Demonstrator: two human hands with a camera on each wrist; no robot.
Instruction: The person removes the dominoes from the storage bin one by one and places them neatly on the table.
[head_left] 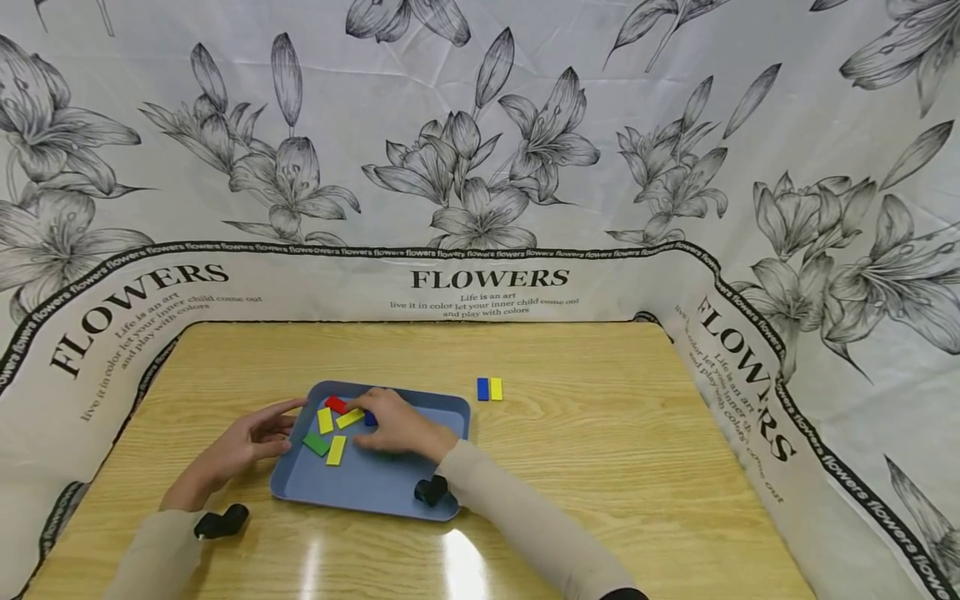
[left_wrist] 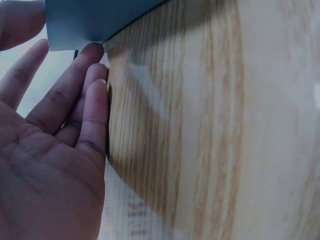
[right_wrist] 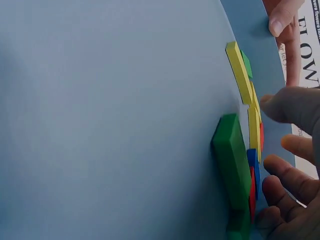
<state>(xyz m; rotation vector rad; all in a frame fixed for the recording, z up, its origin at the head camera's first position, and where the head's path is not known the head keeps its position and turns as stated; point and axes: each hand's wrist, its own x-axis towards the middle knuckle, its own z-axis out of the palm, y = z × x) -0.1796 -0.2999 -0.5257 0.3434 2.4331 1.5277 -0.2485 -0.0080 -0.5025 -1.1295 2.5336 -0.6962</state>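
Note:
A blue-grey tray [head_left: 360,492] lies on the table with several small flat rectangular blocks in it. Its left part holds yellow blocks [head_left: 336,451], a green block [head_left: 316,444] and a red block [head_left: 335,405]. My right hand [head_left: 401,425] hovers over the tray, fingers spread near the yellow and blue blocks [head_left: 371,418], with nothing pinched between thumb and fingers in the right wrist view. Another green block [right_wrist: 231,160] shows large there; the hand covers it in the head view. At the tray's left wall, my left hand [head_left: 243,446] rests with loosely bent fingers, fingertips right at the wall.
On the wooden table [head_left: 600,450], right of the tray, a blue block [head_left: 483,389] and a yellow block [head_left: 496,389] lie side by side. White flower-printed cloth [head_left: 480,287] borders the table at the back and both sides.

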